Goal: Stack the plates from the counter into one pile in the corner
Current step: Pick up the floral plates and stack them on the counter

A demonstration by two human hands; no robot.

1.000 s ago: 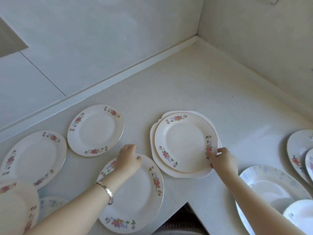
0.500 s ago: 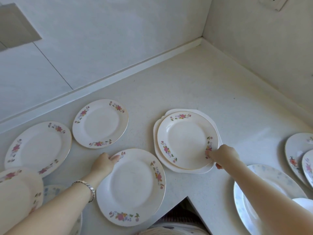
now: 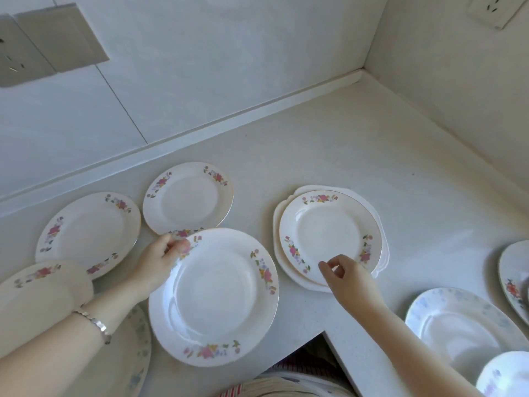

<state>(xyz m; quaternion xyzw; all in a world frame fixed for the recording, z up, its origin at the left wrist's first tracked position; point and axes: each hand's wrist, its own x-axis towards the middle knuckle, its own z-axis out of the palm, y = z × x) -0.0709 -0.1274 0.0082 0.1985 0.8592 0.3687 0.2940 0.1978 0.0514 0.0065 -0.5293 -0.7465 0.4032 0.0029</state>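
A large white plate with pink flowers (image 3: 217, 296) is lifted at the front of the counter, its far-left rim pinched by my left hand (image 3: 160, 260). It overlaps the near edge of a smaller flowered plate (image 3: 187, 197). To the right, a small flowered plate (image 3: 329, 233) lies on a scalloped white plate (image 3: 379, 222). My right hand (image 3: 347, 275) hovers over their near edge with fingers loosely curled, holding nothing. The corner of the counter (image 3: 362, 81) lies far back on the right.
More flowered plates lie at the left (image 3: 86, 230) and lower left (image 3: 37, 282). Blue-patterned plates (image 3: 458, 319) and another flowered plate (image 3: 515, 276) sit at the right. The counter's inner front edge (image 3: 326, 333) cuts in near my body. Wall sockets hang on both walls.
My left hand slid to the large plate's far-left rim, pinched it and raised it. My right hand let go of the small stacked plate's rim and pulled back a little.
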